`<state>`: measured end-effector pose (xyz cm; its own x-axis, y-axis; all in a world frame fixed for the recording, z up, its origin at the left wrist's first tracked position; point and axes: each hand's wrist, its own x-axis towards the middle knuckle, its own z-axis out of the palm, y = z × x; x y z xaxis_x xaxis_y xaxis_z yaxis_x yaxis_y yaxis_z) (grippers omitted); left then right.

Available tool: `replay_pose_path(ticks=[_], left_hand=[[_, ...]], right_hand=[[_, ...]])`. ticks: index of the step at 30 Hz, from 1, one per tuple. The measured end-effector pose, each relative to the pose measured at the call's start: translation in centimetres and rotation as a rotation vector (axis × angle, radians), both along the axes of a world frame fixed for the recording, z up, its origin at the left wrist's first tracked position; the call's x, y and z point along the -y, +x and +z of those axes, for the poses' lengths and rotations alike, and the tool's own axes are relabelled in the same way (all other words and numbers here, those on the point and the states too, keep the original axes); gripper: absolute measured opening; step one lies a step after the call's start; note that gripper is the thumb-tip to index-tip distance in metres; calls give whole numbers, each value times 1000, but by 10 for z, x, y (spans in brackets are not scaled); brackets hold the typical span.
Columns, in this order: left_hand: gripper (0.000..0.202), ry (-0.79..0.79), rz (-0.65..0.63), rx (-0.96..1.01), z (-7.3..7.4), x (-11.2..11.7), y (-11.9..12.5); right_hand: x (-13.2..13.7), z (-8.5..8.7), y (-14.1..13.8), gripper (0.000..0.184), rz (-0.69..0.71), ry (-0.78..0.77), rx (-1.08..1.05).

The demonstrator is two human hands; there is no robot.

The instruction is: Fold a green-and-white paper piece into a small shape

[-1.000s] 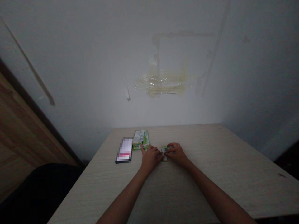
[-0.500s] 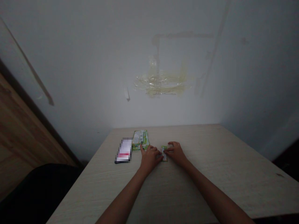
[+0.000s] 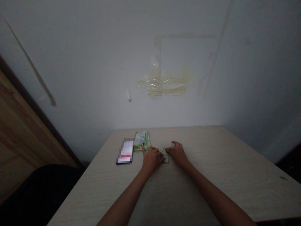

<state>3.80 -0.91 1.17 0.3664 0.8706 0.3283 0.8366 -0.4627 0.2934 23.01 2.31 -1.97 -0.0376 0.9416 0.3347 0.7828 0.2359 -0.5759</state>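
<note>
A small green-and-white piece of printed paper or packaging (image 3: 166,158) lies on the table between my two hands. My left hand (image 3: 151,160) is closed at its left edge, thumb and fingertips pinched there, while the little finger sticks out toward a green-and-white printed packet (image 3: 141,138). From the other side, the thumb and fingers of my right hand (image 3: 180,155) press together on the upper part of the small piece, with the outer finger raised. My fingers partly cover the small piece, so its exact kind is unclear.
Left of the packet lies a phone (image 3: 125,152) with a blurred bright screen. The pale wooden table (image 3: 207,175) meets a wall with peeling tape (image 3: 164,86). A dark chair back (image 3: 44,185) stands at the left, beside a wooden panel (image 3: 21,131).
My right hand's fingers have shifted slightly on the small piece, and its outer finger is lifted higher. My left hand stays nearly in place. The whole view has moved a little.
</note>
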Motion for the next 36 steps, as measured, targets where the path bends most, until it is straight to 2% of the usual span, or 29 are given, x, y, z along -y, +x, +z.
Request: replay_pose_path(ticks=[12,18,22,31,36], left_hand=[[18,19,-3,-19,-1,1,-1],[21,74,-23,-43,-8,2,-3],[25,61,-36,-49,-11,0,-3],[25,19,-39,-54,-12,-5,-1],[25,-6,3,-79,-8,-7,4]], right_hand=[[0,-4,-1,25,-30,26,36],[-8,-11,8,24,-43,56,-54],[-11,-14,12,15,-23,59,-108],[-8,-12,9,12,37,23,-6],[-5,-6,7,12,46,5,15]])
